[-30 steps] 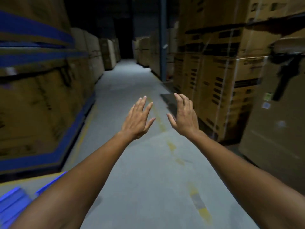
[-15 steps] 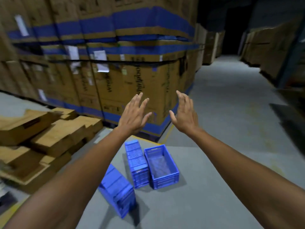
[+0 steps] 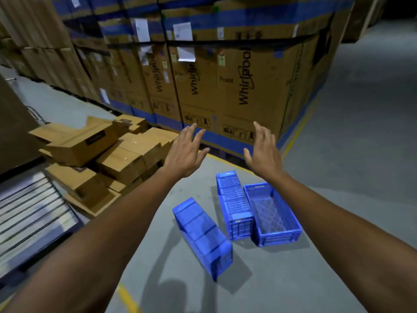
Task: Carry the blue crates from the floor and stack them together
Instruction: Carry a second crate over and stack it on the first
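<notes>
Crates (image 3: 234, 199) loom nearer, lying lengthwise away.

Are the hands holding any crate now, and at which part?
Nothing is held. The left hand and right hand are open in the air, above the blue crates.

Stacked Whirlpool cartons (image 3: 234, 86), loose flattened cardboard boxes (image 3: 108, 152), grey floor (image 3: 349, 154)

The premises were a warehouse. Tall stacks of strapped appliance cartons (image 3: 225, 75) printed "Whirlpool" stood in rows along a grey concrete floor (image 3: 361, 143) marked with a yellow line (image 3: 297, 134), beside loose flattened cardboard (image 3: 108, 152).
</notes>
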The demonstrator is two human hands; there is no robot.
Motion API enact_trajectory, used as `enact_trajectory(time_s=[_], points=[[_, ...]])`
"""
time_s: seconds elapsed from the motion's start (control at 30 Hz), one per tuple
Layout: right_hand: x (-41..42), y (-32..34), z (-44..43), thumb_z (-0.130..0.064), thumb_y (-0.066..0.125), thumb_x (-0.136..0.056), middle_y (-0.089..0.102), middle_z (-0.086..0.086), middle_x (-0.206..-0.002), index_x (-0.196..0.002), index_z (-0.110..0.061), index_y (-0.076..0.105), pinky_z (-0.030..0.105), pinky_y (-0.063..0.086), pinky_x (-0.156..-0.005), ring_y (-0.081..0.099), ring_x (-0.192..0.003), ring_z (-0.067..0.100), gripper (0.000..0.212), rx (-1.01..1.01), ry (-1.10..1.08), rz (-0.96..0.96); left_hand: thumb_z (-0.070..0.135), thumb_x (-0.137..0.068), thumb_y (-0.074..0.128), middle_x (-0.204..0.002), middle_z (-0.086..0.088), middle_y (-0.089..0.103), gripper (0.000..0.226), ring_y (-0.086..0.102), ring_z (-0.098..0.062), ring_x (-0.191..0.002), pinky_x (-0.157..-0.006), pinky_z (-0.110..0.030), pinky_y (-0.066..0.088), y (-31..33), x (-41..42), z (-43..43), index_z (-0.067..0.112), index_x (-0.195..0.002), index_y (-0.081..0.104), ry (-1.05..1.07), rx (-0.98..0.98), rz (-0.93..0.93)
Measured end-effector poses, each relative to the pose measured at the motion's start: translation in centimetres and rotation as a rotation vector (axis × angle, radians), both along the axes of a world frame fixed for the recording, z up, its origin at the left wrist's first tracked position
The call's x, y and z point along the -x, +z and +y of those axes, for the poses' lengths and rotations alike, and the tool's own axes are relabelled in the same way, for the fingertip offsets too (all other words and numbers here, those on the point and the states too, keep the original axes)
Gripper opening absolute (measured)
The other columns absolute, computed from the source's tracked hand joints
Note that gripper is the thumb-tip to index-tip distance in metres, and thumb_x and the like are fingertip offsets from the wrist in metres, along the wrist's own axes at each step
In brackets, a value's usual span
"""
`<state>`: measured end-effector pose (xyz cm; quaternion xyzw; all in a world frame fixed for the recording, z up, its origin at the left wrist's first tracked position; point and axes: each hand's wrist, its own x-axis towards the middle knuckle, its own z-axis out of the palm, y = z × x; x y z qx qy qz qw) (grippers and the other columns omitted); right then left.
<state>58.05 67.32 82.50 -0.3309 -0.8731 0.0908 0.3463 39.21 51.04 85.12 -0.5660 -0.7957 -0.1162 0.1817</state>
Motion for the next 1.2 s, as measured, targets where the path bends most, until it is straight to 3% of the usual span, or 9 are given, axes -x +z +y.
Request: enact_trajectory(time_s=[0.1,0.43,0.57,0.87,1.03,1.2], points=[[3.4,-0.9,-0.8,-0.027,0.067,-0.087,0.040,0.015,-0.141,-0.152,-0.012,0.023,0.046,0.049,-0.078,0.044,-0.116,0.036,0.080,0.013,-0.004,-0.070,0.054,-0.100,0.032,-0.158,-0.014,0.022,0.064,0.020,-0.032,-0.145,-0.114,-0.048,0.029,-0.7,3.5,0.2,0.016,-0.151,0.027,-0.016,0.034,-0.021],[11.7,-4.2,-6.2,-0.026,0.067,-0.084,0.043,0.017,-0.137,-0.151,-0.010,0.026,0.049,0.048,-0.086,0.045,-0.116,0.039,0.081,0.046,-0.260,-0.017,0.050,-0.099,0.039,-0.156,-0.015,0.026,0.061,0.023,-0.034,-0.142,-0.106,-0.052,0.036,-3.4,14.8,0.0,0.015,-0.149,0.029,-0.237,0.029,-0.031],[14.6,-6.8,-11.5,-0.025,0.067,-0.083,0.044,0.017,-0.136,-0.151,-0.009,0.028,0.047,0.046,-0.088,0.045,-0.118,0.038,0.080,0.081,-0.388,-0.039,0.049,-0.100,0.039,-0.157,-0.015,0.025,0.062,0.022,-0.034,-0.142,-0.106,-0.053,0.036,-5.4,18.9,-1.7,0.015,-0.150,0.028,-0.401,0.123,-0.008],[17.4,-7.8,-15.6,-0.027,0.065,-0.085,0.045,0.017,-0.138,-0.152,-0.008,0.026,0.047,0.047,-0.091,0.044,-0.119,0.036,0.079,0.068,-0.450,-0.124,0.047,-0.101,0.039,-0.158,-0.014,0.022,0.061,0.019,-0.033,-0.144,-0.108,-0.053,0.033,-8.6,21.5,-2.9,0.015,-0.151,0.026,-0.443,0.115,-0.136],[18.7,-17.3,-14.7,-0.026,0.065,-0.085,0.045,0.016,-0.138,-0.152,-0.008,0.026,0.046,0.047,-0.087,0.045,-0.117,0.036,0.080,0.050,-0.396,-0.147,0.045,-0.099,0.043,-0.154,-0.017,0.028,0.060,0.026,-0.034,-0.140,-0.106,-0.053,0.037,-19.6,22.2,-1.4,0.012,-0.148,0.032,-0.465,0.098,-0.135],[19.2,-35.0,-11.7,-0.030,0.066,-0.084,0.044,0.018,-0.139,-0.151,-0.007,0.027,0.049,0.049,-0.087,0.045,-0.116,0.039,0.081,0.024,-0.376,-0.208,0.041,-0.098,0.049,-0.153,-0.020,0.030,0.061,0.028,-0.037,-0.139,-0.103,-0.052,0.037,-37.9,22.2,0.8,0.008,-0.146,0.035,-0.504,0.114,-0.149]])
